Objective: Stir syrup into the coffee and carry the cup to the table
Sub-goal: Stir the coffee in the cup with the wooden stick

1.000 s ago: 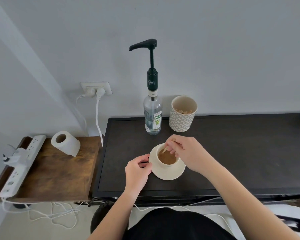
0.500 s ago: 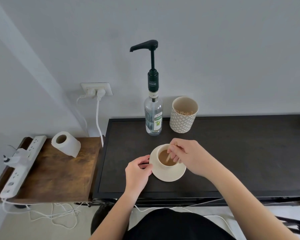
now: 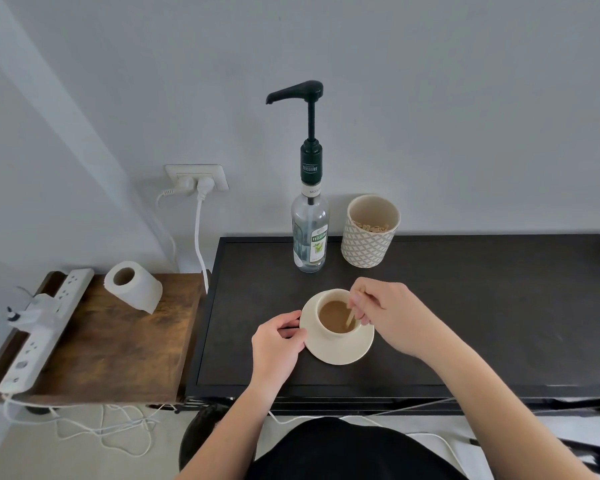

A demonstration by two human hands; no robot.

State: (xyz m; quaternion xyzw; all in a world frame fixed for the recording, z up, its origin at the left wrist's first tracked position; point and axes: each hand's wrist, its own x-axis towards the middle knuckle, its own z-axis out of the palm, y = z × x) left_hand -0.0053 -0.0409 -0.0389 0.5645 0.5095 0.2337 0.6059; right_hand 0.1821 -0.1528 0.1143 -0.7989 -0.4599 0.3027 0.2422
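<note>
Cup (image 3: 328,335) one, saucer (image 3: 340,352) one, stirrer (image 3: 350,318) one

A plain pale grey wall (image 3: 430,98) runs behind a dark, black-framed counter (image 3: 499,306). Just to its left stands a brown wooden side table (image 3: 118,348), with a white power strip (image 3: 45,327) along its far edge and a toilet roll (image 3: 132,285) lying on its side. Two plugs sit in a white wall socket (image 3: 196,176). White cables (image 3: 94,431) trail over the pale floor (image 3: 32,455). The light is soft and even.
</note>
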